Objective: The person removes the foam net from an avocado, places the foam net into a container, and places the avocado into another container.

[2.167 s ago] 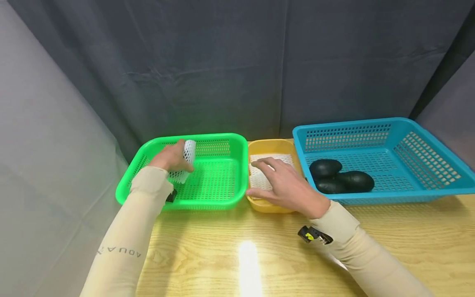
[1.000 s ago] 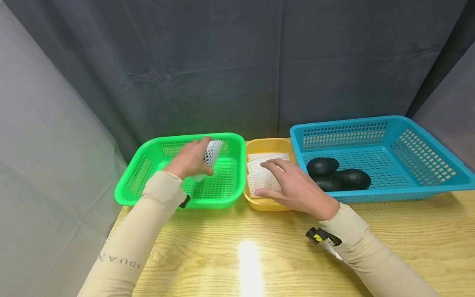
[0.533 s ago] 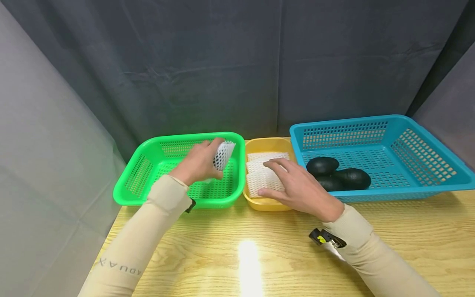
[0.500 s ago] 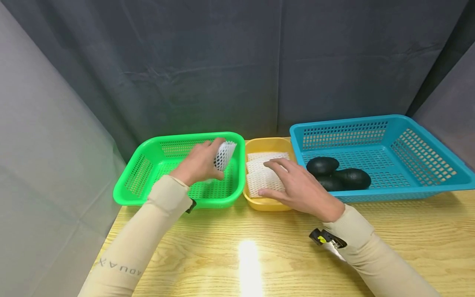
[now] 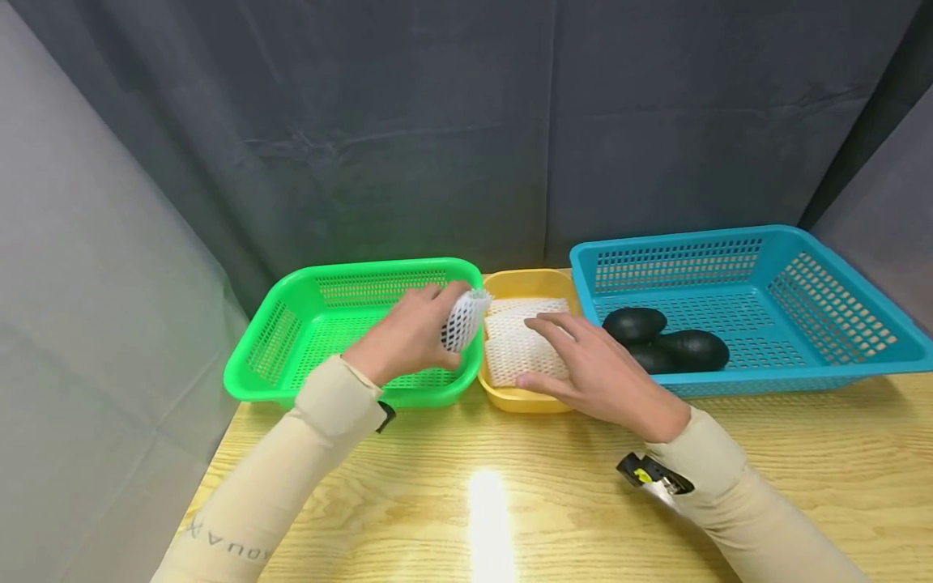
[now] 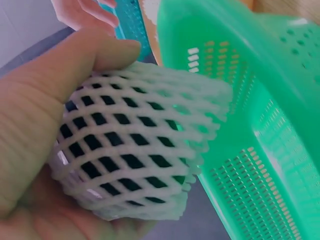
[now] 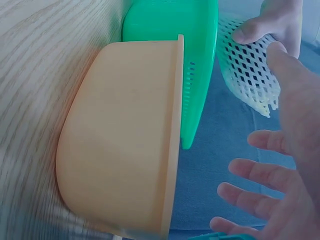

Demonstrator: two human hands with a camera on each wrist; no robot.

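In the head view my left hand [image 5: 414, 330] holds a dark oval fruit in a white foam net sleeve [image 5: 463, 321], over the right end of the green basket [image 5: 240, 376]. Up close in the left wrist view, the net sleeve [image 6: 125, 150] wraps the dark fruit, with thumb and fingers around it and its frayed end sticking out past them. My right hand [image 5: 601, 372] hovers over the yellow basket [image 5: 528, 279], fingers spread and holding nothing. Flat white foam nets [image 5: 517, 348] lie in that basket, partly hidden by the hand.
Right of the yellow basket stands a blue basket [image 5: 773, 375] with three black, egg-shaped fruits [image 5: 688, 351] in its left part. All the baskets stand side by side on a wooden table [image 5: 408, 494]. A dark curtain [image 5: 408, 138] hangs behind them.
My left hand has carried the netted fruit rightward across the green basket to its right end. My right hand has shifted slightly right and stays over the yellow basket.
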